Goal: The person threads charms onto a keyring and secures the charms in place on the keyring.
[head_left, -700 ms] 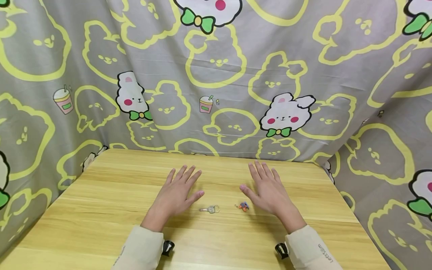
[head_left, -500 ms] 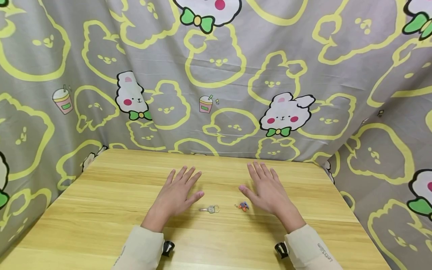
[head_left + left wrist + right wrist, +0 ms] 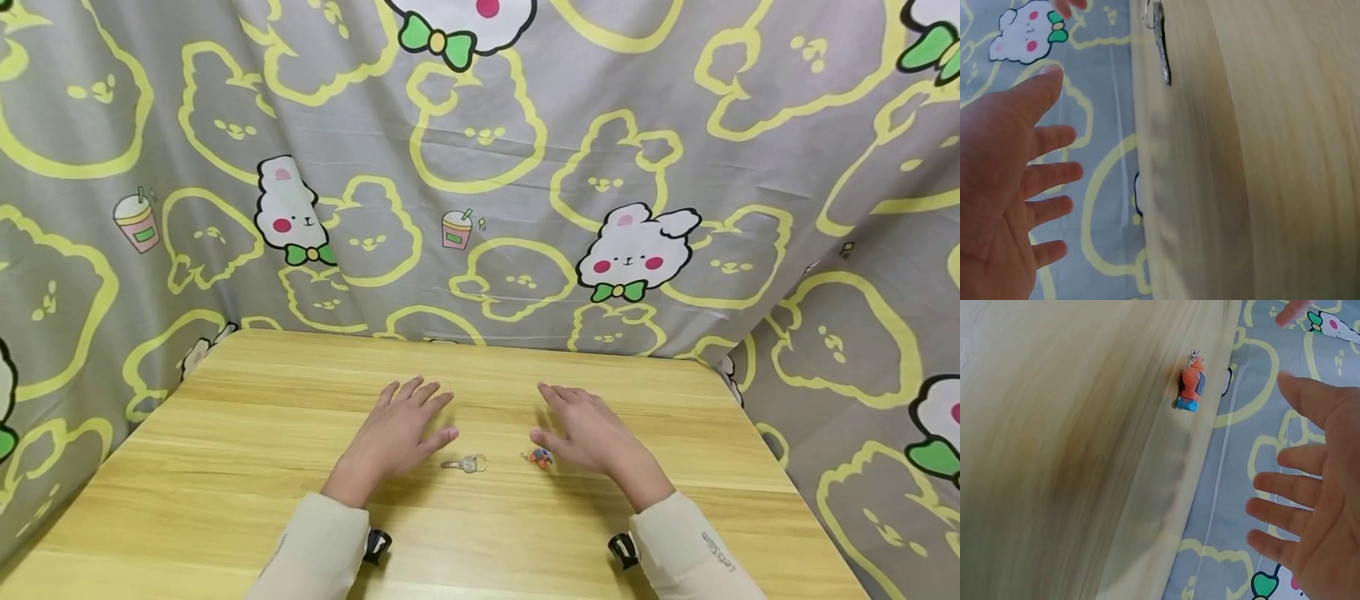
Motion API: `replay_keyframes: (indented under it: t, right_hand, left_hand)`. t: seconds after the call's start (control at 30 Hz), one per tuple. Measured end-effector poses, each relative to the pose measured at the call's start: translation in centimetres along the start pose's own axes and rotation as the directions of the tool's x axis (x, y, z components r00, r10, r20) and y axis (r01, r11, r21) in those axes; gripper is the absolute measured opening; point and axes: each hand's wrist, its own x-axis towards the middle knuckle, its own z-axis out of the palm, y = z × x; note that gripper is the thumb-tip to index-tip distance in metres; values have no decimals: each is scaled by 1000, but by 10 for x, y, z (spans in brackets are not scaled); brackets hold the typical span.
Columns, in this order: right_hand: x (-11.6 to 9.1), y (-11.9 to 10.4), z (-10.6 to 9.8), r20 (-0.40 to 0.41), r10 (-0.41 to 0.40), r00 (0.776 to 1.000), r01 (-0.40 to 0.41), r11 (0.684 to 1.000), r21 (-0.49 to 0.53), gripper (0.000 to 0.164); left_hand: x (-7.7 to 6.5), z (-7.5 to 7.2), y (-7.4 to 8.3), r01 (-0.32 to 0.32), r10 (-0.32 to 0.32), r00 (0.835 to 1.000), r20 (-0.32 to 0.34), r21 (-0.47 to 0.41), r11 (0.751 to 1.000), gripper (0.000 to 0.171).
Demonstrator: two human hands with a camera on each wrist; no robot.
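A silver key (image 3: 465, 464) with a ring through its head lies flat on the wooden table, its blade pointing left. To its right lies a small orange and blue figurine charm (image 3: 540, 457) with a short metal chain; the right wrist view shows the charm (image 3: 1190, 386) from closer. My left hand (image 3: 405, 431) hovers palm down, thumb near the key, fingers spread and holding nothing. My right hand (image 3: 588, 429) hovers over the table beside the charm, its thumb overlapping the charm's edge in the head view. In the left wrist view the key (image 3: 1162, 47) is apart from the fingers.
The wooden table (image 3: 487, 542) stretches under both hands to a grey curtain (image 3: 517, 208) with yellow cartoon outlines, which hangs along its back and sides. Black wrist mounts show under both cuffs, one on the left (image 3: 377, 547) and one on the right (image 3: 622, 550).
Both hands have drawn slightly inward, with fingertips dipping lower and fingers bending a little. The right thumb has come over the charm's edge. Key and charm stay in place.
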Motion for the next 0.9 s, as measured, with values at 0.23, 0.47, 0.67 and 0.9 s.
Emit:
replay_keyframes:
  t: [0.23,0.47,0.67,0.9]
  right_hand:
    - [2,-1,3,75,-8,997,5,999,50,72]
    - [5,-2,8,145,-48,988,34,995,99,68]
    - [8,-4,10,167,-103,981,78,985,151,60]
    - [11,-1,16,184,-142,973,119,984,132,45]
  left_hand:
    - [4,7,-3,-6,23,996,89,-183,983,53]
    - [9,10,-4,-36,75,988,137,-266,963,47]
    - [14,13,-2,-47,113,975,191,-320,946,43]
    - [17,15,0,-28,111,968,224,-345,938,39]
